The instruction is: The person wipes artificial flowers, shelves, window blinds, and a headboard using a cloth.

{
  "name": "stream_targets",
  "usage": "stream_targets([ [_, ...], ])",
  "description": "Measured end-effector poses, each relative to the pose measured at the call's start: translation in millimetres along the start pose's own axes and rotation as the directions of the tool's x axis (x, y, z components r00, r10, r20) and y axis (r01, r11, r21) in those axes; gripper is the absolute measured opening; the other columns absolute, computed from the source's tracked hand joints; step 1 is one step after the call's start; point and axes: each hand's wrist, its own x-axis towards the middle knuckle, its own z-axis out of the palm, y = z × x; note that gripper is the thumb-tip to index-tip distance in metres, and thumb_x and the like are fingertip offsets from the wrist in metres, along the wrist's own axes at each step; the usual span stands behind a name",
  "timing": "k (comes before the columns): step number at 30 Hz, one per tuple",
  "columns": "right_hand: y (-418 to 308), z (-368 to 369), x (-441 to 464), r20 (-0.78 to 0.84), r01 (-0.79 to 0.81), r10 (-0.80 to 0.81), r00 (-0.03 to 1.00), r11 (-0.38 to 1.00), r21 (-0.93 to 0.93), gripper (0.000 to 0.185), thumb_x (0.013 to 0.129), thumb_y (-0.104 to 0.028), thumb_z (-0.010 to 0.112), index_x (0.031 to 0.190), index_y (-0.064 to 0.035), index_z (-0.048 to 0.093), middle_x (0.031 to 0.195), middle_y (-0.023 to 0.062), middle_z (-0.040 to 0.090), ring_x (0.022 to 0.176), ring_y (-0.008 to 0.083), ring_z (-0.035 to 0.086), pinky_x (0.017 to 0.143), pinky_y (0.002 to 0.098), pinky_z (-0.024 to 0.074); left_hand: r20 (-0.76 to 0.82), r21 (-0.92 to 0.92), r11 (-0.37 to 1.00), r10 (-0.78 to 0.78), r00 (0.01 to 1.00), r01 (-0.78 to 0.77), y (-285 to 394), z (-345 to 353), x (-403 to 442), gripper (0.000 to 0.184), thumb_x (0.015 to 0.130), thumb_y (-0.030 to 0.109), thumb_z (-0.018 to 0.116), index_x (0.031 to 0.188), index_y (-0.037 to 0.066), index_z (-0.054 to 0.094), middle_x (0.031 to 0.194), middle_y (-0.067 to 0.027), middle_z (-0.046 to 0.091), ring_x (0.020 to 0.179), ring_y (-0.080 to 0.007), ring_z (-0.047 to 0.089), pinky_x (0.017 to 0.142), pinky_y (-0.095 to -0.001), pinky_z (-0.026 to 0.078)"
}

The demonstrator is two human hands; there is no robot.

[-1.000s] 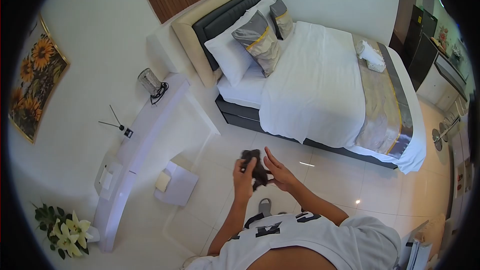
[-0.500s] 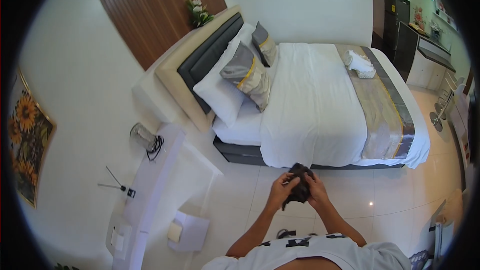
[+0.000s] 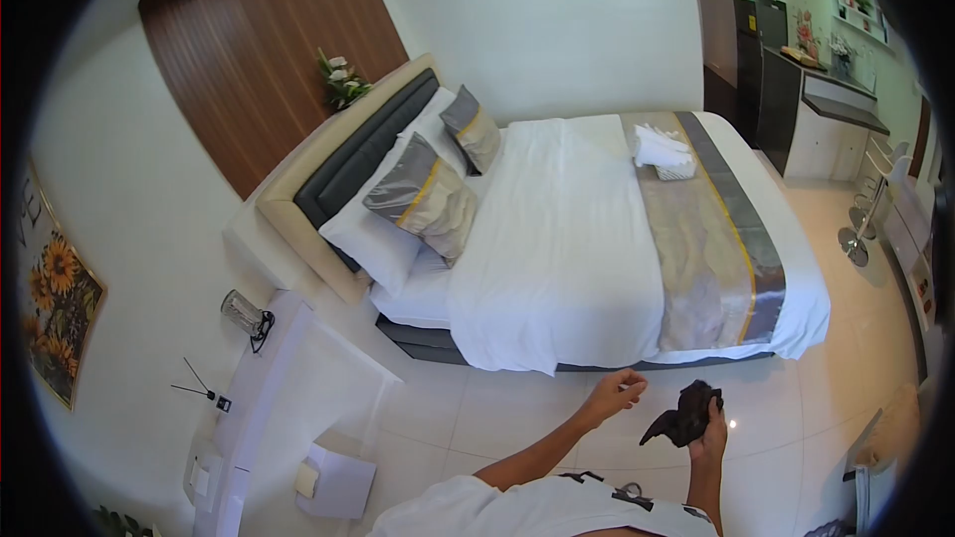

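Note:
In the head view, my right hand grips a dark, crumpled, cloth-like item, its fingers closed along the item's right edge. One narrow end of the item hangs down to the left. Just to the left, apart from it, my left hand is held out with loosely bent fingers and nothing in it. Both hands are over the tiled floor, in front of the near side of the bed.
Grey and gold pillows lean at the headboard. White rolled towels lie on the bed runner. At left are a narrow desk, a glass lamp and a white stool. Bar stools stand far right.
My left hand has let go of the dark item and moved away to its left. My right hand has carried the item to the right. The view has shifted.

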Motion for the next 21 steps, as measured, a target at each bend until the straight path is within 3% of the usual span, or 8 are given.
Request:
stream_targets([
  [2,-44.6,-6.1,7.3,-0.019,0.027,-0.027,0.999,1.000,-0.003,0.032,0.088,-0.021,0.051,0.115,-0.0037,0.044,0.105,0.0117,0.056,0.093,0.0246,0.058,0.081,0.0380,0.0492,0.141,0.014,1.000,-0.016,0.990,0.014,10.4,46.6,25.1,0.026,0.085,0.027,0.057,0.097,0.004,0.057,0.085,-0.0014,0.057,0.075,-0.0095,0.056,0.065,-0.0234,0.048],
  [10,-155.9,-58.9,70.2,-0.067,0.086,-0.081,0.994,0.994,0.068,0.034,0.089,-0.028,0.049,0.113,-0.0049,0.045,0.104,0.0105,0.056,0.094,0.0221,0.056,0.081,0.0362,0.0480,0.366,0.045,0.999,-0.029,0.930,0.013,40.1,179.9,120.9,0.022,0.084,0.025,0.058,0.093,0.005,0.058,0.084,-0.0017,0.058,0.070,-0.0087,0.056,0.062,-0.0223,0.047],
  [14,-206.7,-96.3,117.7,-0.069,0.071,-0.061,0.996,0.986,0.154,0.037,0.089,-0.031,0.049,0.115,-0.0050,0.046,0.106,0.0116,0.056,0.096,0.0230,0.055,0.085,0.0374,0.0457,0.379,0.042,0.997,-0.069,0.923,0.058,46.2,224.2,195.6,0.022,0.083,0.025,0.058,0.094,0.005,0.058,0.084,-0.0020,0.058,0.069,-0.0086,0.056,0.060,-0.0221,0.046],
  [21,-330.1,-158.0,198.1,-0.136,0.176,-0.160,0.978,0.977,0.123,0.045,0.088,-0.037,0.050,0.118,-0.0042,0.046,0.109,0.0123,0.055,0.099,0.0231,0.054,0.089,0.0372,0.0435,0.402,-0.056,0.997,0.069,0.913,-0.051,88.9,324.3,313.1,0.022,0.083,0.024,0.059,0.092,0.004,0.058,0.080,-0.0023,0.058,0.064,-0.0088,0.056,0.054,-0.0213,0.045],
])
